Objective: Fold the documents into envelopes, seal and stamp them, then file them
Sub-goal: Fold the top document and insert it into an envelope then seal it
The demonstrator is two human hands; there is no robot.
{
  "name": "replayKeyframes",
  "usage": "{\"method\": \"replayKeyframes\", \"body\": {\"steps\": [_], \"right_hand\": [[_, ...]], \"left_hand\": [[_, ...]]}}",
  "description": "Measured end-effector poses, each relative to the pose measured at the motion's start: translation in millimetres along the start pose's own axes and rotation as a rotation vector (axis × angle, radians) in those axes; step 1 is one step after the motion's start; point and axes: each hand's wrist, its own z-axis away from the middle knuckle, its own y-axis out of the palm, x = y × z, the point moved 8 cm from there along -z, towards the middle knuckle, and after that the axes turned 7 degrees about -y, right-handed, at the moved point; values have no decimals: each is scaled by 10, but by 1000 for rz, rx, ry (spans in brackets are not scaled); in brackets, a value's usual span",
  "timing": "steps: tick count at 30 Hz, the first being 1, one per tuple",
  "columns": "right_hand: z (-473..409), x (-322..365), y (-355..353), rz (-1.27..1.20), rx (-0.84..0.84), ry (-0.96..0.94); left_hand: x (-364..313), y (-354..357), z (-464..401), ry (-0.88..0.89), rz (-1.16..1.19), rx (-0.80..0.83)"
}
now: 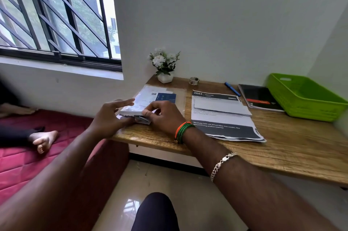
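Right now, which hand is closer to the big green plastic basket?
Right. The right hand pinches folded paper left of the green plastic basket, with documents between; the left hand lies farther left still.

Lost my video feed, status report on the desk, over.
Right hand pinching folded paper stack at desk edge. Left hand steadying it, fingers straight. Documents unfolded alongside. Green basket far right. Nothing blocking.
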Motion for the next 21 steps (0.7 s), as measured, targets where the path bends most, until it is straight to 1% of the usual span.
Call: {"method": "replayKeyframes", "body": {"steps": [3,4,6,8,10,12,15,18,21], "right_hand": [[20,115,82,137,107,-107],[12,141,92,189,106,-137],[-19,197,41,218,33,-164],[-30,263,-46,182,-54,-174],[-25,389,-119,138,-87,-202],[0,558,-211,96,-99,-251],[63,810,-476,-21,-193,-303],[125,966,-851,-126,-334,-297],[181,938,-1204,-262,-468,-237]], "left_hand": [[-33,-18,47,-10,12,-32],[-48,-20,53,-14,22,-42],[-50,-36,58,-20,40,-71],[-78,-73,77,-19,65,-125],[-151,-108,128,-4,104,-181],[-245,-131,184,-3,195,-227],[-437,-209,271,24,291,-344],[-762,-276,372,113,326,-502],[-1277,-212,431,239,239,-582]]}}
